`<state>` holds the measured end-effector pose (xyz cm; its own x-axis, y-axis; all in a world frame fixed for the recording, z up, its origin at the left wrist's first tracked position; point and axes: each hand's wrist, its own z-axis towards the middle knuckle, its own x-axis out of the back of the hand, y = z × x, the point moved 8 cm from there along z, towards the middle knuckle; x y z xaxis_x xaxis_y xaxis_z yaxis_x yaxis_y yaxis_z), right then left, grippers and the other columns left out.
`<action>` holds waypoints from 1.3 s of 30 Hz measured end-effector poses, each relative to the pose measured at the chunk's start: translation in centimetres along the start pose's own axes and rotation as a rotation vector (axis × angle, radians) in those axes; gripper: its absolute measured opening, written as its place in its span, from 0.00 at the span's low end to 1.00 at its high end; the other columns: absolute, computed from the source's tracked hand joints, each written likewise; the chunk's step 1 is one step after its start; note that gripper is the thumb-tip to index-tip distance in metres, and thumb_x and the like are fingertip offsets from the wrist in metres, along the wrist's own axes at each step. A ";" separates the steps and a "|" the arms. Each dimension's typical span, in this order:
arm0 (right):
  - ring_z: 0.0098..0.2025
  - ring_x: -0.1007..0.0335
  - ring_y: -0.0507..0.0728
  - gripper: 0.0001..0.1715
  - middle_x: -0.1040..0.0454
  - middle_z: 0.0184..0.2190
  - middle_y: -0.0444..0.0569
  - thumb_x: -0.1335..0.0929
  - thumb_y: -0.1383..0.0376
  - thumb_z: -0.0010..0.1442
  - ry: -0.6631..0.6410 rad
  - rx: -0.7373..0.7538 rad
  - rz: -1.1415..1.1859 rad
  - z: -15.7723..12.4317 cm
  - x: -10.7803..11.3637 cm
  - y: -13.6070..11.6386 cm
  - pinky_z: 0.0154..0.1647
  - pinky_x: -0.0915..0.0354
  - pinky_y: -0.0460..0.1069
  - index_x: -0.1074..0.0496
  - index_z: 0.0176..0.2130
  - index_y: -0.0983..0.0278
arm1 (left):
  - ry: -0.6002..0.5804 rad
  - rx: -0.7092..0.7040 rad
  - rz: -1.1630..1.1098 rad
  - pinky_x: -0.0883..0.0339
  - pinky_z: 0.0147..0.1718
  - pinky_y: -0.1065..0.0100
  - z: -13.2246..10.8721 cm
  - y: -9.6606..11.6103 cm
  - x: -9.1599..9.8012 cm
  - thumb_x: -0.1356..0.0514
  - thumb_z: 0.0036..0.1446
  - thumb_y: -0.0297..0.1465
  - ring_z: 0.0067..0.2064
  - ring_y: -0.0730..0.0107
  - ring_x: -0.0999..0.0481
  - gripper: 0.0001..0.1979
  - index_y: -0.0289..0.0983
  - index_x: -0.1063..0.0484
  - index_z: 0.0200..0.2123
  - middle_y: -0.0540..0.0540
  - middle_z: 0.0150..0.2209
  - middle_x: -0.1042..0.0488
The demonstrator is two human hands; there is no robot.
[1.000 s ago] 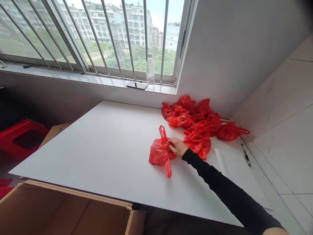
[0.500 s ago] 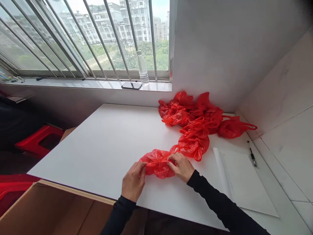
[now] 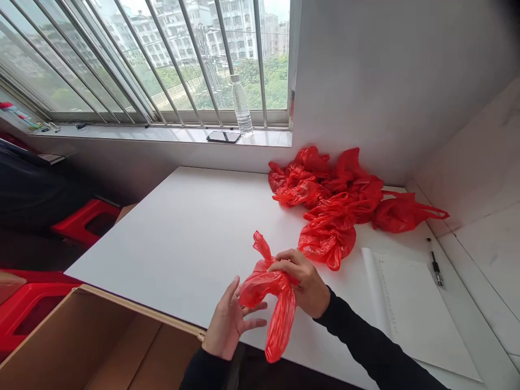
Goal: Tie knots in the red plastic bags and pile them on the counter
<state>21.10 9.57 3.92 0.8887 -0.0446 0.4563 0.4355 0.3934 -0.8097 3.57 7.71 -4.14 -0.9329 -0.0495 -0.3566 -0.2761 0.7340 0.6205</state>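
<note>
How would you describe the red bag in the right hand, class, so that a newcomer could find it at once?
Start at the white table below the barred window. Near the table's front edge, the right hand grips a red bag, with the open left hand close by. Unlike the red pile by the wall, this bag is held, one long end dangling down.

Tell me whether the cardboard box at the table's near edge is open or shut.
Open: the view looks down into the cardboard box, onto its inner walls, with no lid across it.
</note>
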 end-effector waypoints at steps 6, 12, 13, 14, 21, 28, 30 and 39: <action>0.58 0.35 0.61 0.19 0.32 0.58 0.48 0.32 0.60 0.61 -0.221 0.079 0.014 -2.3 -0.2 -2.7 0.59 0.35 0.58 0.27 0.52 0.52 | -0.229 -0.013 -0.443 0.25 0.38 0.67 0.9 -1.5 -3.7 0.37 0.56 0.33 0.37 0.65 0.19 0.09 0.36 0.24 0.40 0.44 0.37 0.19; 0.60 0.33 0.62 0.28 0.32 0.60 0.55 0.43 0.55 0.68 0.125 -0.603 0.476 -5.6 0.9 6.6 0.57 0.33 0.62 0.42 0.65 0.55 | -0.185 -0.201 -0.421 0.25 0.36 0.66 1.6 -0.6 -2.6 0.32 0.50 0.27 0.32 0.66 0.19 0.24 0.42 0.28 0.51 0.48 0.38 0.18; 0.55 0.29 0.62 0.29 0.29 0.56 0.56 0.44 0.51 0.69 0.091 -0.699 0.632 -5.9 -0.3 7.5 0.52 0.30 0.61 0.42 0.65 0.56 | -0.188 -0.204 -0.415 0.25 0.37 0.65 1.6 -0.7 -2.6 0.32 0.49 0.26 0.33 0.64 0.19 0.26 0.42 0.29 0.53 0.48 0.38 0.18; 0.50 0.26 0.61 0.30 0.26 0.52 0.56 0.43 0.48 0.68 0.038 -0.748 0.758 -5.9 -1.4 7.8 0.48 0.29 0.59 0.40 0.64 0.56 | -0.195 -0.205 -0.408 0.25 0.39 0.65 1.6 -0.8 -2.8 0.32 0.48 0.26 0.36 0.62 0.18 0.28 0.41 0.29 0.54 0.47 0.39 0.18; 0.36 0.29 0.54 0.15 0.25 0.34 0.45 0.29 0.54 0.60 0.056 -0.643 0.760 -4.1 -2.5 7.3 0.41 0.33 0.49 0.28 0.43 0.61 | -0.213 -0.143 -0.350 0.27 0.46 0.59 1.7 -2.4 -3.6 0.34 0.56 0.33 0.43 0.52 0.19 0.17 0.35 0.24 0.48 0.40 0.42 0.18; 0.41 0.29 0.55 0.22 0.26 0.40 0.45 0.28 0.58 0.59 -0.083 -0.659 0.844 -4.4 -3.9 6.9 0.48 0.34 0.51 0.32 0.52 0.58 | -0.131 -0.206 -0.246 0.26 0.41 0.61 2.7 -3.2 -1.8 0.29 0.47 0.29 0.42 0.51 0.19 0.12 0.37 0.21 0.38 0.44 0.38 0.17; 0.37 0.30 0.54 0.16 0.26 0.36 0.44 0.28 0.57 0.59 -0.085 -0.663 0.817 -4.4 -3.9 7.0 0.43 0.34 0.50 0.29 0.45 0.61 | -0.130 -0.194 -0.215 0.26 0.39 0.61 2.6 -3.1 -1.8 0.29 0.47 0.30 0.43 0.50 0.19 0.14 0.37 0.20 0.39 0.43 0.37 0.17; 0.32 0.33 0.52 0.16 0.28 0.32 0.43 0.28 0.54 0.60 -0.057 -0.687 0.739 -4.2 -4.2 7.0 0.37 0.36 0.49 0.29 0.38 0.64 | -0.155 -0.152 -0.143 0.27 0.38 0.59 2.6 -3.3 -2.1 0.28 0.45 0.34 0.43 0.45 0.20 0.19 0.37 0.21 0.42 0.41 0.38 0.17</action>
<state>21.07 8.63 -5.24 0.9689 0.0474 -0.2430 -0.2169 -0.3103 -0.9256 7.00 7.13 -7.25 -0.8388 -0.0321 -0.5436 -0.4447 0.6163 0.6499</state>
